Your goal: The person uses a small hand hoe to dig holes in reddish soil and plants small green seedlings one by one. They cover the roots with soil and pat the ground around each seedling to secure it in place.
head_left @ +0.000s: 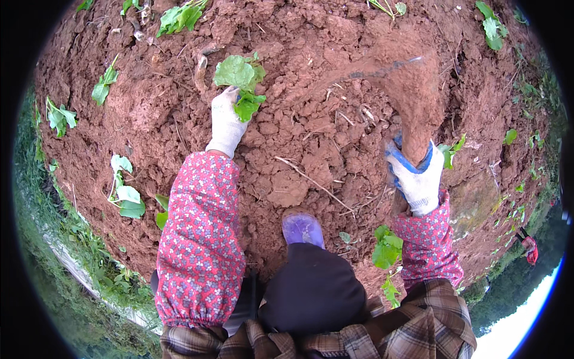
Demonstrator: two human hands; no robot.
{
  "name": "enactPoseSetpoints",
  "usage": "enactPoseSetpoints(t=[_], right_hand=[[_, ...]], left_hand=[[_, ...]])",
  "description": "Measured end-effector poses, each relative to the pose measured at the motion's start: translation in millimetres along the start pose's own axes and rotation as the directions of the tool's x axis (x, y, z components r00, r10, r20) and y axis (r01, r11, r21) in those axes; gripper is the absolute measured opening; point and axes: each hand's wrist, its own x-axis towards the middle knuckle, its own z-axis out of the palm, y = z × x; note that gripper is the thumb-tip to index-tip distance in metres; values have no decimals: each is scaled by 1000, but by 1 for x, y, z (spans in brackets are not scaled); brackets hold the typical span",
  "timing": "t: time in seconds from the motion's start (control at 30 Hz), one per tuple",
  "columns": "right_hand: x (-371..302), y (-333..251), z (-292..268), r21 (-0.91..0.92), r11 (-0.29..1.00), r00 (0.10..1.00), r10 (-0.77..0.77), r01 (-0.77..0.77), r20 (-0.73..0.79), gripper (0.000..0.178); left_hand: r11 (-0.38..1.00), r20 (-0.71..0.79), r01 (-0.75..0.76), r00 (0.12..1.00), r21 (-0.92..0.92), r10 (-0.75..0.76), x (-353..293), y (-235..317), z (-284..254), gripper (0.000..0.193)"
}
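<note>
"Where do the hands stand?"

"The left hand [227,119] is pinched round a plant [234,72], its leaves spreading past the fingers, low over the red soil [299,143]. The right hand [420,173] is wrapped round a hoe [418,107], close up to its mud-caked head."

"So how far along is it?"

"Partway, I'd judge. Other plants [105,84] are spaced out over the soil to the left, at the far side and on the right. Several look limp, and I can't tell which are rooted and which merely lie there."

"And the one in the fingers?"

"Not let go. The glove hides its lower stem, so whether any root is in the ground I cannot say. It's beyond the boot [302,229], a little to the left, well apart from the hoe."

"What's left, then?"

"That plant at least, judging by the grip on it. The hoe isn't laid down either, and the soil between the hands is loose and lumpy, with a twig [317,185] lying on it."
</note>
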Motion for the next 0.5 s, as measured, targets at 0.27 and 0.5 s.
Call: enactPoseSetpoints(t=[0.27, 0.5], right_hand=[[28, 67, 55, 360, 881, 938, 214, -307, 274, 17], [15, -36, -16, 526, 808, 962, -261, 265, -83, 37]], left_hand=[[877, 31, 282, 955, -390, -293, -2, -9, 7, 18], [804, 223, 366, 930, -468, -293, -8, -30, 15, 26]])
